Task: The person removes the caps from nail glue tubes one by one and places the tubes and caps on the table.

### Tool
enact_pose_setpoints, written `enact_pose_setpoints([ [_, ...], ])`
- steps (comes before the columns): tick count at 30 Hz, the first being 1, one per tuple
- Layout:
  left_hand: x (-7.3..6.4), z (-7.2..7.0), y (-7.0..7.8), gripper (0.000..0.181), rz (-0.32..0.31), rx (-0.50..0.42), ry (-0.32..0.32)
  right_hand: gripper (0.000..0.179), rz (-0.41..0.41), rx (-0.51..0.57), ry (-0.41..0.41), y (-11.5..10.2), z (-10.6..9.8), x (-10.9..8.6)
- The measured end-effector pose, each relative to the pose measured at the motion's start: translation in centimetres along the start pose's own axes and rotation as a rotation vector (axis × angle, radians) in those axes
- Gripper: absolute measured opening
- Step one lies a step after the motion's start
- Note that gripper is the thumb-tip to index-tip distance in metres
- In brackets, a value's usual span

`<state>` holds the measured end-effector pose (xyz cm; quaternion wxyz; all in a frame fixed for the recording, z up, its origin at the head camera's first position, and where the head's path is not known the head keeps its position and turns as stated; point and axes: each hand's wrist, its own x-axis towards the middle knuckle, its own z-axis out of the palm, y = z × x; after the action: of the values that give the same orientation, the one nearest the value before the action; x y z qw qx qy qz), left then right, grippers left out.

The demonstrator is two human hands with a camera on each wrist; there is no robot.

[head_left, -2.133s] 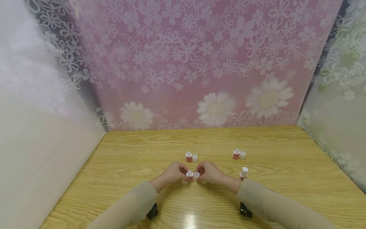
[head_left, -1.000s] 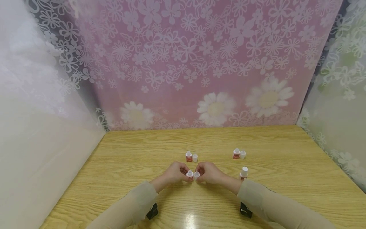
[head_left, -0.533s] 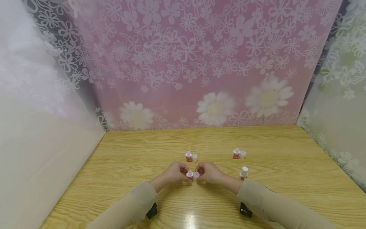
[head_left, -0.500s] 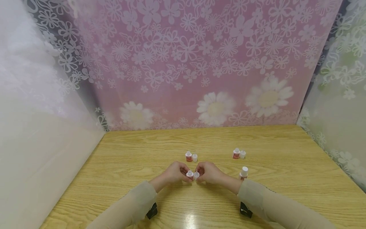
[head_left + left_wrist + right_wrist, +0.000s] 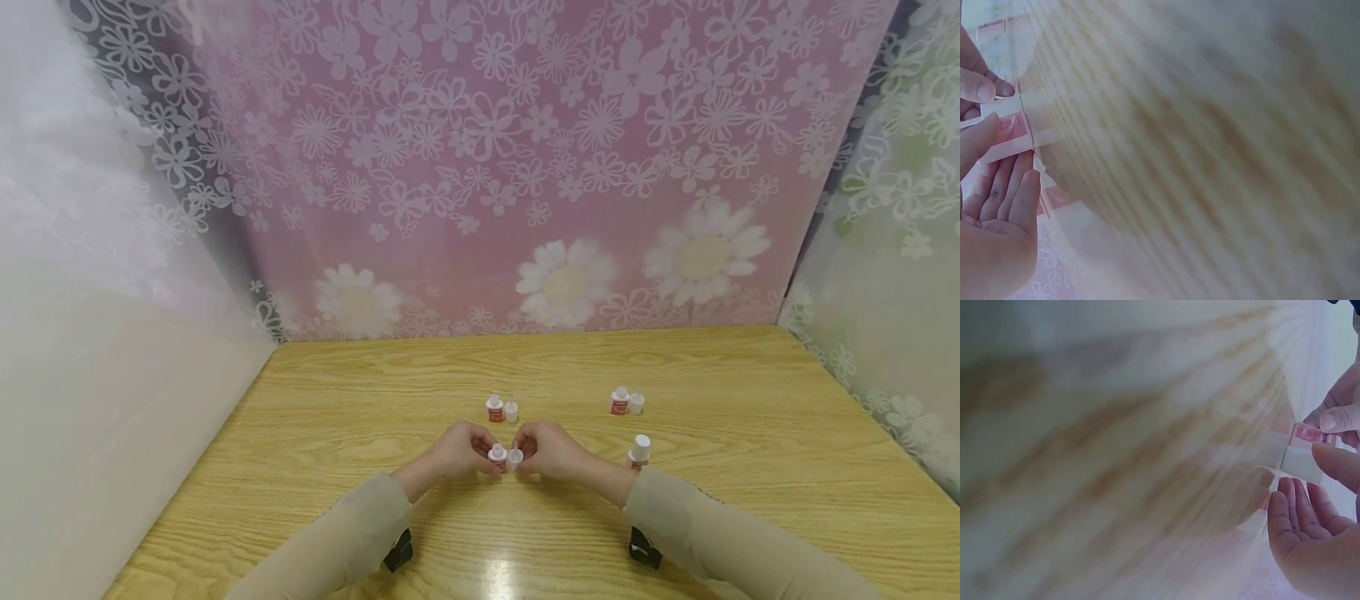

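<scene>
Near the middle of the table, my left hand (image 5: 455, 452) pinches a small white bottle (image 5: 498, 459) with a red label. The bottle stands upright and has no cap on its neck. Facing it, my right hand (image 5: 553, 452) holds a white cap (image 5: 515, 457) upside down, close beside the bottle. In the left wrist view the thumb lies over the red label of the bottle (image 5: 1015, 129), with the other fingers behind it. The right wrist view has the cap (image 5: 1300, 464) between thumb and fingers, its base on the table.
Behind the hands stand an uncapped bottle (image 5: 495, 410) and its upturned cap (image 5: 512, 412). Farther right are another uncapped bottle (image 5: 619, 403) and cap (image 5: 636, 404). A capped bottle (image 5: 639, 450) stands beyond my right forearm, partly hidden. A pink flowered sheet (image 5: 450, 208) closes off the table's back.
</scene>
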<state>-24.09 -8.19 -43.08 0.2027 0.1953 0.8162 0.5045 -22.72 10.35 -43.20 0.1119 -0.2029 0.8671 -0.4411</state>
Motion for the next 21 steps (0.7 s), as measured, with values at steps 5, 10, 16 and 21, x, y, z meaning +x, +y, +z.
enact_pose_setpoints([
  [5, -0.5, -0.2, 0.5, 0.018, 0.017, 0.006, 0.002, 0.022, 0.003, 0.011, -0.003, -0.1, -0.5, -0.1],
  [10, 0.2, -0.6, -0.5, 0.024, 0.017, 0.015, 0.022, 0.031, -0.023, -0.01, -0.016, -0.4, -1.3, -0.2],
  [16, -0.1, -1.1, 0.7, 0.031, 0.044, 0.056, 0.054, 0.034, -0.075, -0.018, -0.026, -1.6, -2.6, -1.0],
  [21, -0.2, -1.1, 1.7, 0.035, 0.11, 0.049, 0.07, 0.033, -0.096, -0.035, -0.003, -2.0, -3.6, -1.4],
])
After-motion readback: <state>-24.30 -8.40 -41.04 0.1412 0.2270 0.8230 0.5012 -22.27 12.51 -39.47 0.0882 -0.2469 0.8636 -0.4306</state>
